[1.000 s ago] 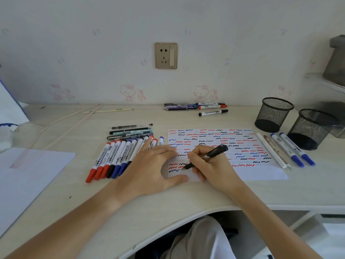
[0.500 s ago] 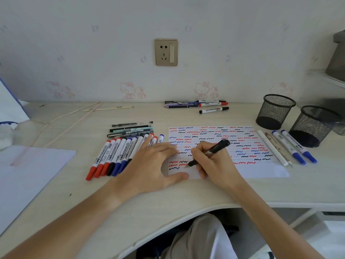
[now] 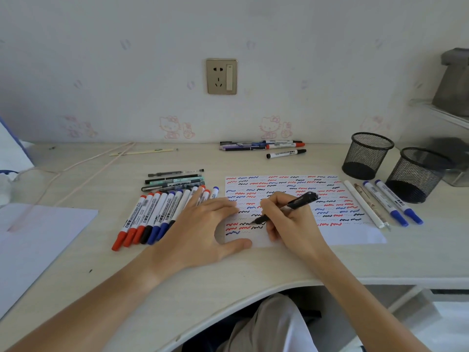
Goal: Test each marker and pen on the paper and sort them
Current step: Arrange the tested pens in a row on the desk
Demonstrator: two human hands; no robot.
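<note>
Room: pale wallpaper with faint pink cartoon cats, a brass-coloured wall socket (image 3: 221, 76) set above the pale wooden table (image 3: 253, 265).
Paper: the white sheet of paper (image 3: 350, 235) lies flat on the table below the socket, covered in rows of short red, blue and black squiggles; its near edge is blank.
Right hand: the right hand (image 3: 291, 222) pinches a black pen (image 3: 286, 208) in a writing grip, fingers curled round the barrel, tip down on the paper among the lower-left squiggles, the pen's rear end tilted up and away to the right.
Left hand: the left hand (image 3: 200, 229) lies flat with fingers straight and thumb spread, fingertips and thumb pressing the paper's left edge.
Marker row: a row of whiteboard markers (image 3: 149, 217) with red, black and blue caps lies side by side just left of the paper, partly under the left hand.
Thin pens: a few slim pens (image 3: 175, 180) are stacked behind that row.
Right group: two blue-capped markers (image 3: 392, 204) and two pale pens (image 3: 365, 204) lie just right of the paper.
Cups: two black mesh pen cups (image 3: 366, 156) stand beyond the paper's right corner, near each other.
Far group: several more pens and markers (image 3: 264, 146) lie against the wall behind the paper.
Spare sheet: a blank white sheet (image 3: 33, 240) sits well left of the paper.
</note>
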